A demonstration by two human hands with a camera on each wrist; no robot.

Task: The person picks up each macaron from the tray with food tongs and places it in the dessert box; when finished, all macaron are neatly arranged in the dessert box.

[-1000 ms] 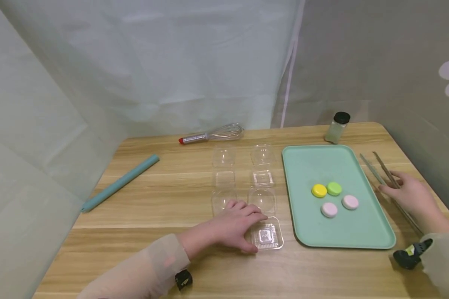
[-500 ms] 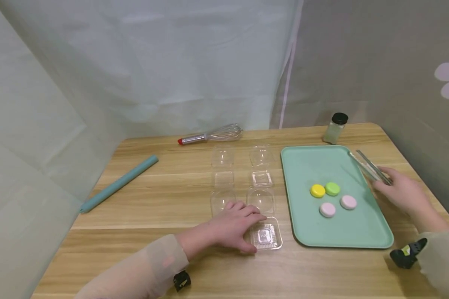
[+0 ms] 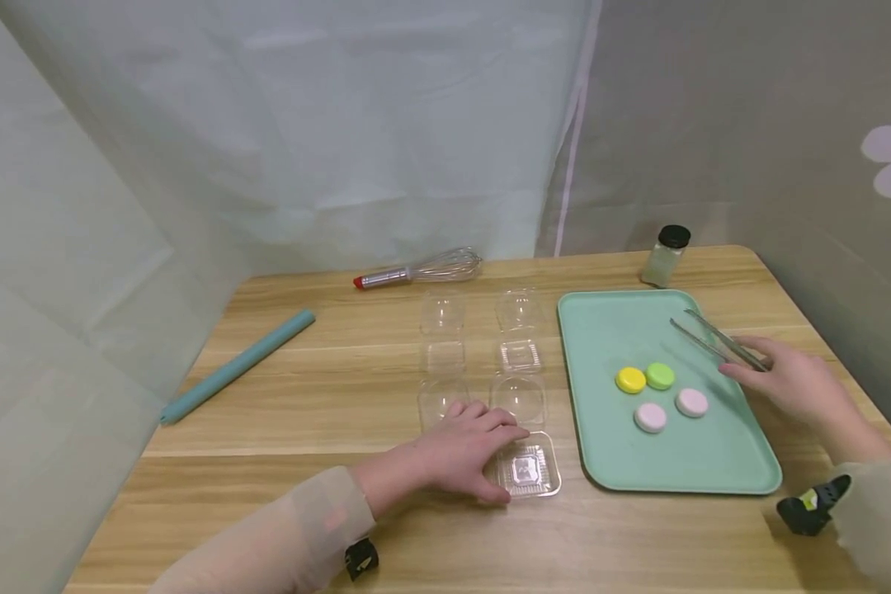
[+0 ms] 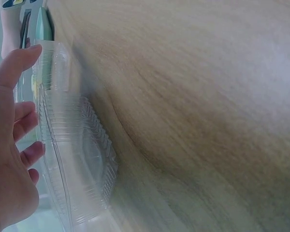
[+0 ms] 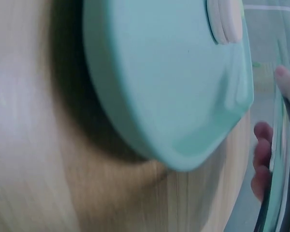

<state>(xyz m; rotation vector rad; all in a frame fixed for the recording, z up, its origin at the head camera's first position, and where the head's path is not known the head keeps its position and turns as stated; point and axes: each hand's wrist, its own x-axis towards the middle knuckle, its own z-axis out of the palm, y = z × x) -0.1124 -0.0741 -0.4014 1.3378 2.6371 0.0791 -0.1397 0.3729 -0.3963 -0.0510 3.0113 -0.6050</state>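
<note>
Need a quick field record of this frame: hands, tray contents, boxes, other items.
left hand: rests on near clear box, fingers flat
right hand: grip on tongs, tips over tray
tray contents: yellow, green and two pink macarons
boxes: four clear, open, left of tray
far edge: whisk, jar
left side: teal tube
</note>
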